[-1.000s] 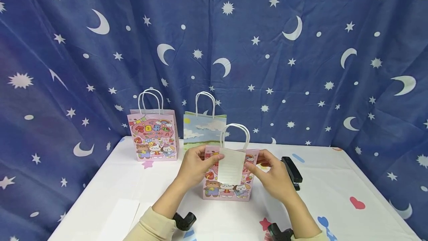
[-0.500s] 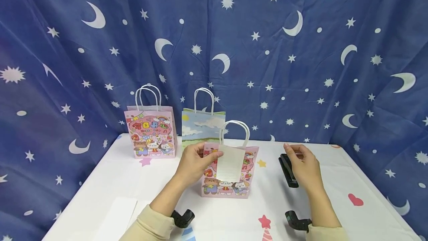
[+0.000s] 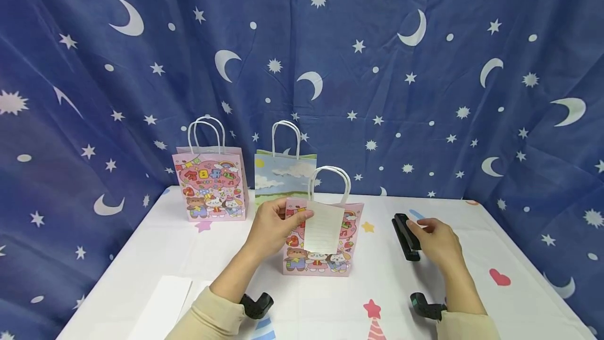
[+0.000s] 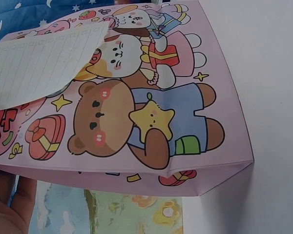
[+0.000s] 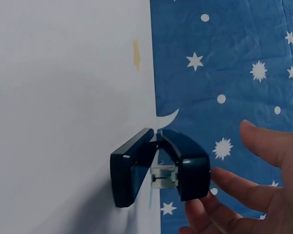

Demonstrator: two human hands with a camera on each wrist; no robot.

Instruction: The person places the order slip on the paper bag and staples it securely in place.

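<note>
A small pink paper gift bag (image 3: 294,264) with white rope handles and cartoon animals stands in front of me. A lined cream sheet of paper (image 3: 324,229) lies flat against its front, near the top. My left hand (image 3: 270,227) pinches the bag's upper left side, its thumb over the sheet's edge and its fingers behind the bag. At the right, my right hand (image 3: 439,243) is beside a black stapler (image 3: 405,236). In the right wrist view, the fingertips are at the stapler's upper arm (image 5: 193,168), while the thumb stands apart from it.
A second pink gift bag (image 3: 214,190) and a sky-and-meadow gift bag (image 3: 283,177) stand at the back left. White sheets (image 3: 162,306) lie at the table's front left. A blue star-and-moon curtain (image 3: 358,88) hangs behind the white tablecloth (image 3: 330,303).
My right hand has let go of the bag's right side and moved right to the stapler. The left hand keeps its grip on the bag and sheet. The head view has shifted slightly.
</note>
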